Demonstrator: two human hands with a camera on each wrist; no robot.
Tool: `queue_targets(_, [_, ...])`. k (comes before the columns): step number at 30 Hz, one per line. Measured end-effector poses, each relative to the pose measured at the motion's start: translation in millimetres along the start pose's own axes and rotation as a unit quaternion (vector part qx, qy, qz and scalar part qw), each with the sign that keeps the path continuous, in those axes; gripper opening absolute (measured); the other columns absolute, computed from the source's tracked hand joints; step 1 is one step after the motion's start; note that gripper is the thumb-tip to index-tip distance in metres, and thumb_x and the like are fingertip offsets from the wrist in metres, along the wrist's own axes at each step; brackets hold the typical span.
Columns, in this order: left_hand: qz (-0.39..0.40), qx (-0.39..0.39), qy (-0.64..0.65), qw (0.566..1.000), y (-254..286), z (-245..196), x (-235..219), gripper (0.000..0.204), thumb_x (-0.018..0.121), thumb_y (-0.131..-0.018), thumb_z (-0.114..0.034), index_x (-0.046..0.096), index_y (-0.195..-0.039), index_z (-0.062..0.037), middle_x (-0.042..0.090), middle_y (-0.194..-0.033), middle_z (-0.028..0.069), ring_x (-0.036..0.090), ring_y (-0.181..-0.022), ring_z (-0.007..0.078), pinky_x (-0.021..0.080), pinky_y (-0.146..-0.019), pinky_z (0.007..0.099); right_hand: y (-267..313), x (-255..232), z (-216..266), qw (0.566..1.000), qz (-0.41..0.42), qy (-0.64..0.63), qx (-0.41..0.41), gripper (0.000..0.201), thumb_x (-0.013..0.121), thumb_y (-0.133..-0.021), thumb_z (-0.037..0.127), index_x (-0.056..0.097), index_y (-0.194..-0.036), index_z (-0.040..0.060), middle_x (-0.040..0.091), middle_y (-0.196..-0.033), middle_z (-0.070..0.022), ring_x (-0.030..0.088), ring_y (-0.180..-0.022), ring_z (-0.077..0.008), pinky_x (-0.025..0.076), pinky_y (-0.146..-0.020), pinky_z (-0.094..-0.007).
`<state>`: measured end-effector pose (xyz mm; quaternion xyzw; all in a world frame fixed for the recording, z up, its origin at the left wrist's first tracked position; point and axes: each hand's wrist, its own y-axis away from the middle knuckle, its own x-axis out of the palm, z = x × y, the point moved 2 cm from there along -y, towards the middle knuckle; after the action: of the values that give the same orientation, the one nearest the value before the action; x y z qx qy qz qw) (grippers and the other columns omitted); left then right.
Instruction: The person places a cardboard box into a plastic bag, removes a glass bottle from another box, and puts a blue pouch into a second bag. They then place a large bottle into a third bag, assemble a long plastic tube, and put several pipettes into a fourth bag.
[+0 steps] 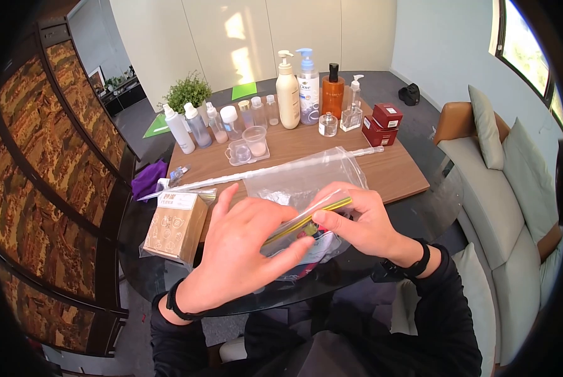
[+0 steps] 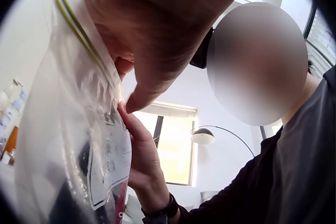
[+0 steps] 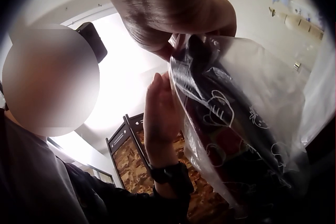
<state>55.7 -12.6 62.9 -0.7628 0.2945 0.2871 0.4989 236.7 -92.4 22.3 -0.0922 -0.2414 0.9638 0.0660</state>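
Observation:
A clear zip bag (image 1: pixel 313 254) with a yellow-green zip strip (image 1: pixel 309 220) is held up at the table's near edge. My left hand (image 1: pixel 234 251) holds the strip's left part between thumb and fingers. The thumb and fingers of my right hand (image 1: pixel 363 223) pinch the strip's right end. The left wrist view shows the bag (image 2: pixel 73 103) hanging with a printed white label (image 2: pixel 110 161) inside. In the right wrist view, dark contents and white line drawings show through the bag (image 3: pixel 226 113). Behind it lies another clear plastic sheet or bag (image 1: pixel 306 176).
Pump bottles (image 1: pixel 287 94), small bottles (image 1: pixel 199 129) and red boxes (image 1: pixel 380 129) stand toward the table's back. A clear tray (image 1: pixel 247 157) holds cups. At the left are a cardboard box (image 1: pixel 174 232) and purple cloth (image 1: pixel 148 182). A sofa (image 1: pixel 501 207) is at the right.

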Motion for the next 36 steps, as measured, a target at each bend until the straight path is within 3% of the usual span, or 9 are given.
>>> queue_targets(5, [-0.001,0.048,-0.025,0.999,1.0,5.4,-0.9,0.012,0.075,-0.075,-0.016,0.066,-0.080,-0.0116,0.063,-0.078,-0.0008,0.063,-0.084,0.0204,0.033,-0.102,0.0502,0.4,0.8,5.4,0.996,-0.008,0.074,-0.057,0.012,0.067,-0.090,0.011,0.072,-0.096,0.0008,0.068,-0.098,-0.0085,0.063,-0.089,-0.0181,0.049,-0.079,-0.0303])
queue_targets(8, [-0.011,0.054,-0.013,0.998,0.2,5.8,0.4,0.011,0.075,-0.074,-0.015,0.065,-0.078,-0.0117,0.063,-0.077,-0.0009,0.063,-0.081,0.0202,0.034,-0.101,0.0491,2.6,-4.6,0.8,0.997,0.010,0.050,-0.055,0.014,0.066,-0.091,0.012,0.072,-0.096,0.0010,0.068,-0.099,-0.0087,0.063,-0.090,-0.0200,0.049,-0.082,-0.0317])
queue_targets(11, [-0.022,0.039,-0.004,0.999,0.7,6.4,0.7,0.010,0.075,-0.074,-0.014,0.066,-0.078,-0.0118,0.063,-0.074,-0.0010,0.063,-0.077,0.0197,0.035,-0.101,0.0481,5.6,-6.4,3.5,0.995,-0.001,0.078,-0.061,0.015,0.064,-0.093,0.012,0.071,-0.096,-0.0008,0.067,-0.102,-0.0095,0.062,-0.091,-0.0151,0.049,-0.078,-0.0285])
queue_targets(17, [-0.005,0.001,-0.017,1.000,10.4,16.4,-4.6,0.009,0.075,-0.074,-0.014,0.067,-0.080,-0.0116,0.063,-0.072,-0.0009,0.063,-0.074,0.0192,0.037,-0.099,0.0472,7.4,-19.5,-8.4,0.997,-0.077,0.004,0.012,0.024,0.058,-0.097,0.017,0.070,-0.097,-0.0032,0.067,-0.103,-0.0087,0.061,-0.090,-0.0141,0.047,-0.083,-0.0284])
queue_targets(24, [-0.005,0.036,-0.012,0.999,11.8,13.3,-6.0,0.007,0.074,-0.074,-0.011,0.069,-0.079,-0.0115,0.064,-0.072,-0.0001,0.063,-0.075,0.0200,0.037,-0.099,0.0468,6.5,-18.5,-14.9,0.987,-0.037,-0.133,0.080,0.024,0.057,-0.097,0.018,0.066,-0.105,-0.0033,0.066,-0.103,-0.0112,0.063,-0.093,-0.0159,0.048,-0.085,-0.0303])
queue_targets(27, [0.000,0.037,-0.014,0.999,12.4,13.1,-6.7,0.007,0.074,-0.076,-0.012,0.069,-0.080,-0.0115,0.064,-0.073,0.0001,0.063,-0.077,0.0203,0.036,-0.100,0.0467,6.3,-16.2,-10.3,0.991,-0.028,-0.121,0.053,0.022,0.058,-0.098,0.018,0.069,-0.105,-0.0002,0.065,-0.104,-0.0053,0.062,-0.088,-0.0101,0.048,-0.077,-0.0244])
queue_targets(30, [0.008,0.010,-0.007,1.000,13.1,15.1,-4.6,0.006,0.074,-0.078,-0.013,0.069,-0.080,-0.0114,0.064,-0.074,-0.0001,0.063,-0.077,0.0201,0.035,-0.101,0.0471,8.2,-16.9,-14.3,0.989,-0.031,-0.139,0.033,0.024,0.058,-0.098,0.019,0.069,-0.106,-0.0005,0.066,-0.102,-0.0056,0.063,-0.090,-0.0111,0.050,-0.078,-0.0259])
queue_targets(33, [-0.001,-0.014,-0.002,1.000,13.8,14.9,-6.1,0.006,0.073,-0.079,-0.014,0.068,-0.080,-0.0110,0.064,-0.073,0.0002,0.063,-0.077,0.0201,0.035,-0.101,0.0473,10.2,-23.2,-18.8,0.991,-0.041,-0.110,0.065,0.026,0.058,-0.097,0.020,0.066,-0.103,-0.0039,0.064,-0.106,-0.0120,0.066,-0.090,-0.0199,0.052,-0.083,-0.0337])
queue_targets(36, [0.006,-0.021,-0.015,1.000,18.2,20.3,-9.6,0.006,0.073,-0.079,-0.014,0.068,-0.080,-0.0106,0.063,-0.072,0.0005,0.063,-0.076,0.0204,0.035,-0.101,0.0471,8.1,-25.4,-21.2,0.983,-0.065,-0.155,0.072,0.025,0.058,-0.097,0.019,0.066,-0.102,-0.0033,0.064,-0.105,-0.0120,0.067,-0.089,-0.0203,0.052,-0.083,-0.0342])
